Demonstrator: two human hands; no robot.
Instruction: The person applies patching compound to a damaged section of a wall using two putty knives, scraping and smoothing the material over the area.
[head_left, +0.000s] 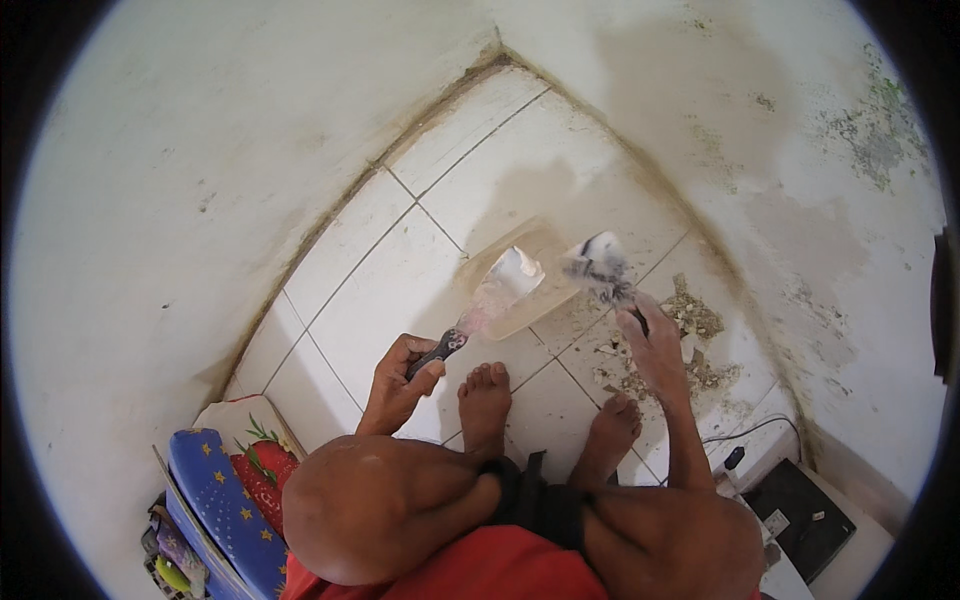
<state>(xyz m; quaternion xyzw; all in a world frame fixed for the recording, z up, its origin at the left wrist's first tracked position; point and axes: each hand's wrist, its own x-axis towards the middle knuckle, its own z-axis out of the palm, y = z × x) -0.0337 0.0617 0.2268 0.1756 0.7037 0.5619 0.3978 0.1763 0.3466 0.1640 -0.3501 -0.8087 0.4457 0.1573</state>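
Note:
My left hand (pixel 398 383) is wrapped round the black handle of a putty knife (pixel 487 308). Its wide blade points up and to the right, with white paste on the end and a pinkish tint lower down. In my right hand (pixel 656 350) is a second putty knife (pixel 602 268), dark-handled and smeared with white; motion blurs its blade. The two blades are close together but apart. Beneath them a flat beige rectangular piece (pixel 537 240) shows on the tiles, partly covered by the blades; I cannot tell what it is.
Flaked plaster debris (pixel 697 345) lies on the white tiled floor (pixel 375 285) by the right wall (pixel 790 250), which has damp, peeling patches. A blue star-patterned item (pixel 228 510) stands lower left. A black flat device (pixel 800 520) and a cable (pixel 765 425) lie lower right. My bare feet are between.

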